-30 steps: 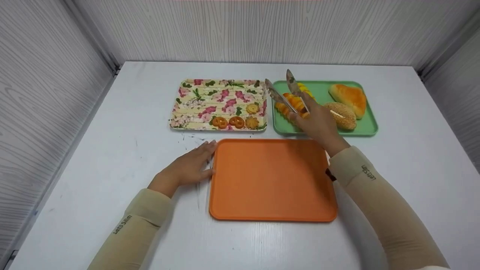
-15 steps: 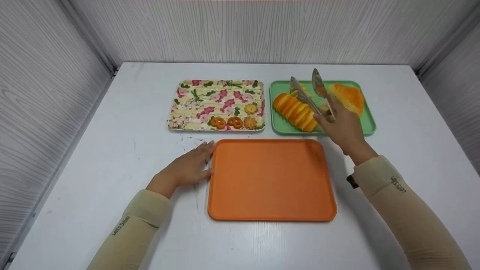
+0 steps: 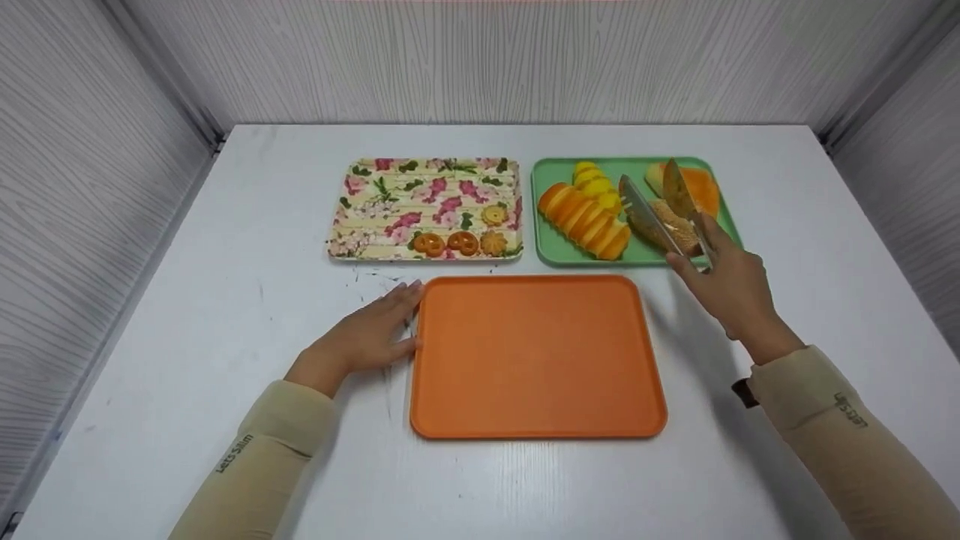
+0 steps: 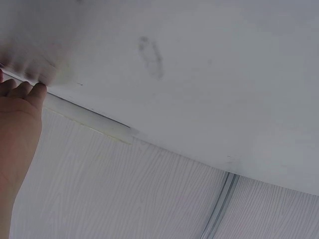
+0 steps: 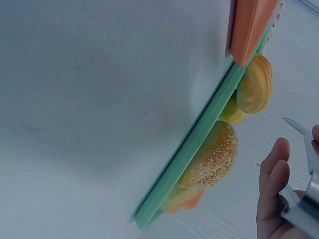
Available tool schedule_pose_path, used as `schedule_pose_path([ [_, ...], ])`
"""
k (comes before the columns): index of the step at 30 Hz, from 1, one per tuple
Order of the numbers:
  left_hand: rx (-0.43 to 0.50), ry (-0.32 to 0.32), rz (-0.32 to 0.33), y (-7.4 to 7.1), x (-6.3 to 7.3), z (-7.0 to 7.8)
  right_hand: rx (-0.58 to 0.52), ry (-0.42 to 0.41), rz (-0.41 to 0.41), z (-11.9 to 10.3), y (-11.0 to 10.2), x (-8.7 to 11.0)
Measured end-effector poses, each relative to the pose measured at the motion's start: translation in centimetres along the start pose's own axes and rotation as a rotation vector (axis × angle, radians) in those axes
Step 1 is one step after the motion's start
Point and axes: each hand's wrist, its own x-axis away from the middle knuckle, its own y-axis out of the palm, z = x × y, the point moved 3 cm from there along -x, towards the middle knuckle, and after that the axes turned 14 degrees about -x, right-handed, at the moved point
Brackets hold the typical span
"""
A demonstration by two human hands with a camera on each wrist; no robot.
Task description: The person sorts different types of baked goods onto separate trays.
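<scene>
My left hand (image 3: 360,335) lies at the left edge of the orange tray (image 3: 536,356), fingertips touching its rim. In the left wrist view, the left hand (image 4: 20,124) shows in part. My right hand (image 3: 731,289) grips metal tongs (image 3: 649,215), whose arms stand apart above a sesame bun (image 3: 671,217) on the green tray (image 3: 553,250). Beside that bun lie an orange ridged roll (image 3: 585,220), a yellow ridged roll (image 3: 595,182) and a golden bread (image 3: 703,190), partly covered by the tongs. The right wrist view shows a gap between the tongs and the sesame bun (image 5: 217,157).
A flowered tray (image 3: 405,195) stands at the back left, with two pretzels (image 3: 463,242) and two round biscuits (image 3: 493,243) near its right front corner. The white table (image 3: 187,315) is bounded by a grey wood-grain wall (image 3: 517,60) behind and side walls.
My right hand has carried the tongs rightward and nearer, from over the orange ridged roll to over the sesame bun. The left hand stays at the orange tray. The view has shifted slightly.
</scene>
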Motion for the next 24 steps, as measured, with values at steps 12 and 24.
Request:
schedule_pose_path([
  [12, 0.001, 0.011, 0.025, 0.0, 0.1, 0.1, -0.009, -0.016, 0.008, 0.9, -0.9, 3.6],
  [24, 0.006, -0.013, -0.008, 0.1, 0.1, 0.0, 0.027, -0.005, 0.003, 2.2, -1.4, 6.8],
])
